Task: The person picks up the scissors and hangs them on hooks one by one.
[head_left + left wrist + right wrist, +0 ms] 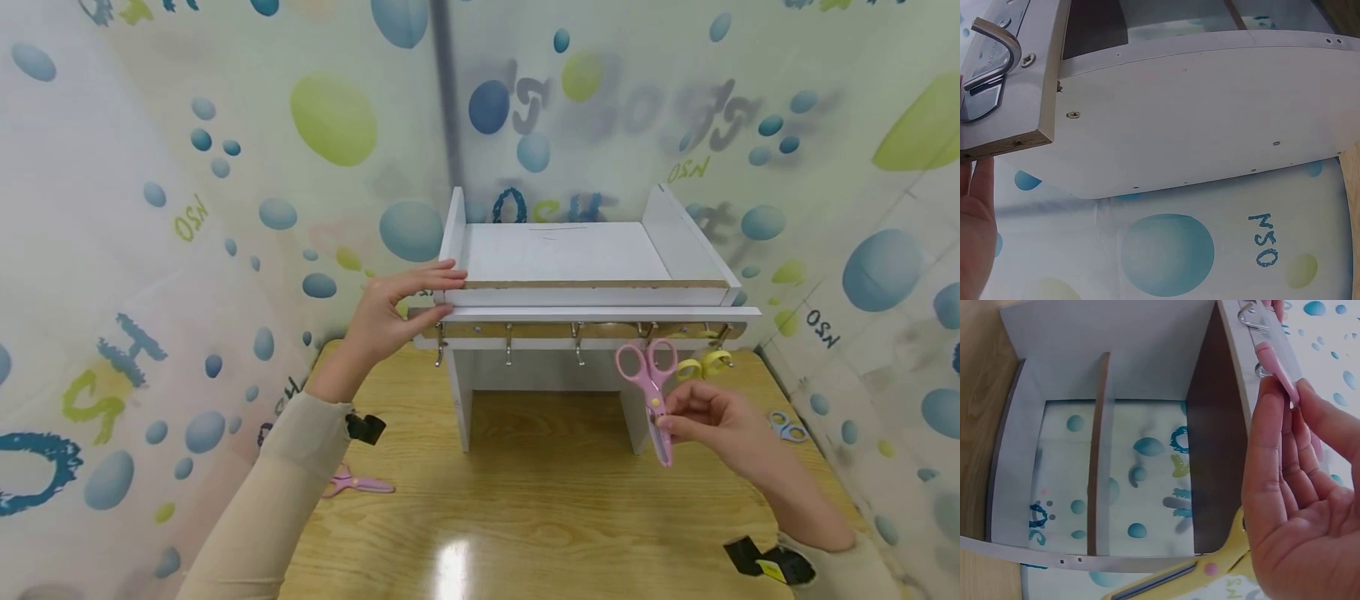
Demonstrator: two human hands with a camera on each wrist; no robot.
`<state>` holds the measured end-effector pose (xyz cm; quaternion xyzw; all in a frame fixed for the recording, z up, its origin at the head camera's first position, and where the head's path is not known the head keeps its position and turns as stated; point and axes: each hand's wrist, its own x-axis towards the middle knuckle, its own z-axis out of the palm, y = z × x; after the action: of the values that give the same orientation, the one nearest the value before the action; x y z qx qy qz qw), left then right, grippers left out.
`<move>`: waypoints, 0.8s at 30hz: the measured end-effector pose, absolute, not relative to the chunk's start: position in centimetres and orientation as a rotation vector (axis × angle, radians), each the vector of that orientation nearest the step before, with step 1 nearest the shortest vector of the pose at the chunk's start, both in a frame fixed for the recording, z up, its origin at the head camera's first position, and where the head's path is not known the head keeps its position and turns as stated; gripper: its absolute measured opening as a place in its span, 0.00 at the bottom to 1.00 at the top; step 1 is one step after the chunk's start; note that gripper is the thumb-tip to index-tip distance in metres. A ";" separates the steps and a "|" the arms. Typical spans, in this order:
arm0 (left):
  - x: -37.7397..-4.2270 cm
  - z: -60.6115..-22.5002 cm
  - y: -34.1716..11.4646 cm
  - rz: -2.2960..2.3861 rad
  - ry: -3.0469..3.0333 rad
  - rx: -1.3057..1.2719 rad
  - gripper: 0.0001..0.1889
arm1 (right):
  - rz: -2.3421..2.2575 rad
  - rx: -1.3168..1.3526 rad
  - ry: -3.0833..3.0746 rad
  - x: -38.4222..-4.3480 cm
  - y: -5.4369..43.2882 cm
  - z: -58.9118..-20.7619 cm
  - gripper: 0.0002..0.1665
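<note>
My right hand (716, 425) pinches pink scissors (648, 367) by the blades, between thumb and fingers. Their handle loops point up, just in front of a metal hook rail (540, 331) on a white shelf unit (562, 315). In the right wrist view the same pink scissors (1279, 369) appear edge-on by the hooks. Yellow scissors (705, 364) hang at the rail's right end, partly behind my right hand. At the unit's left end my left hand (386, 312) rests with extended fingers on the upper panel and the thumb lower, by the rail's board.
Another pair of pink scissors (363, 483) lies on the wooden table (525, 517) at the left, partly covered by my sleeve. Blue scissors (787, 427) lie at the right. Patterned wall sheets (337, 117) enclose the back and sides.
</note>
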<state>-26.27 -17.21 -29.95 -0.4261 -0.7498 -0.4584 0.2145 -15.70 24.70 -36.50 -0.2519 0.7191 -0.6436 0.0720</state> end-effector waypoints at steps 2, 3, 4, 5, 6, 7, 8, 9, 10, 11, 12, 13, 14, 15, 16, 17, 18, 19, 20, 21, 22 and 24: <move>-26.3 -29.9 -17.2 -1.275 -2.076 -1.183 0.18 | -1.928 -0.756 2.150 -15.9 24.7 -36.7 0.14; -26.3 -29.9 -17.2 -1.276 -2.074 -1.183 0.18 | -1.921 -0.749 2.150 -16.0 24.7 -36.8 0.14; -26.3 -29.9 -17.2 -1.277 -2.073 -1.184 0.18 | -1.907 -0.734 2.163 -16.0 24.7 -36.9 0.13; -26.3 -29.9 -17.2 -1.278 -2.071 -1.185 0.18 | -1.898 -0.721 2.173 -16.1 24.7 -37.0 0.13; -26.3 -29.9 -17.2 -1.279 -2.069 -1.187 0.18 | -1.888 -0.711 2.187 -16.1 24.7 -37.1 0.12; -26.3 -29.9 -17.2 -1.278 -2.068 -1.187 0.18 | -1.880 -0.706 2.198 -16.2 24.8 -37.3 0.12; -26.3 -29.9 -17.2 -1.276 -2.068 -1.187 0.18 | -1.866 -0.696 2.214 -16.3 24.8 -37.4 0.11; -26.3 -29.9 -17.2 -1.274 -2.069 -1.185 0.18 | -1.853 -0.686 2.229 -16.3 24.8 -37.5 0.10; -26.3 -30.0 -17.2 -1.272 -2.070 -1.185 0.18 | -1.845 -0.682 2.237 -16.4 24.9 -37.6 0.09; -26.3 -30.0 -17.2 -1.270 -2.071 -1.184 0.18 | -1.840 -0.681 2.238 -16.4 24.9 -37.7 0.09; -26.3 -30.0 -17.2 -1.269 -2.073 -1.182 0.18 | -1.830 -0.678 2.243 -16.5 24.9 -37.8 0.09; -26.3 -30.0 -17.2 -1.267 -2.075 -1.179 0.18 | -1.824 -0.673 2.245 -16.5 24.9 -37.8 0.09; -26.3 -30.0 -17.2 -1.268 -2.076 -1.177 0.18 | -1.821 -0.671 2.243 -16.5 25.0 -37.9 0.09; -26.3 -30.0 -17.2 -1.269 -2.077 -1.175 0.18 | -1.818 -0.670 2.240 -16.6 25.0 -38.0 0.09; -26.2 -30.0 -17.2 -1.271 -2.078 -1.174 0.18 | -1.819 -0.671 2.237 -16.6 25.0 -38.1 0.10; -26.3 -30.0 -17.2 -1.272 -2.079 -1.172 0.18 | -1.819 -0.671 2.236 -16.7 25.1 -38.1 0.10; -26.2 -30.0 -17.2 -1.273 -2.079 -1.172 0.18 | -1.820 -0.671 2.238 -16.7 25.1 -38.2 0.10; -26.2 -30.0 -17.2 -1.275 -2.079 -1.171 0.18 | -1.823 -0.676 2.236 -16.7 25.1 -38.3 0.10; -26.3 -30.0 -17.2 -1.276 -2.080 -1.171 0.18 | -1.819 -0.673 2.242 -16.7 25.0 -38.4 0.09; -26.3 -30.0 -17.2 -1.275 -2.082 -1.170 0.18 | -1.812 -0.668 2.248 -16.8 25.0 -38.5 0.08; -26.3 -30.0 -17.2 -1.273 -2.083 -1.170 0.18 | -1.806 -0.661 2.253 -16.8 25.0 -38.5 0.06; -26.3 -30.0 -17.2 -1.271 -2.084 -1.170 0.18 | -1.796 -0.643 2.261 -16.8 24.9 -38.8 0.05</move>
<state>-26.30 -17.17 -29.97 -0.4222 -0.7516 -0.4586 0.2156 -16.83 24.95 -38.76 -0.2165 0.7610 -0.6046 0.0916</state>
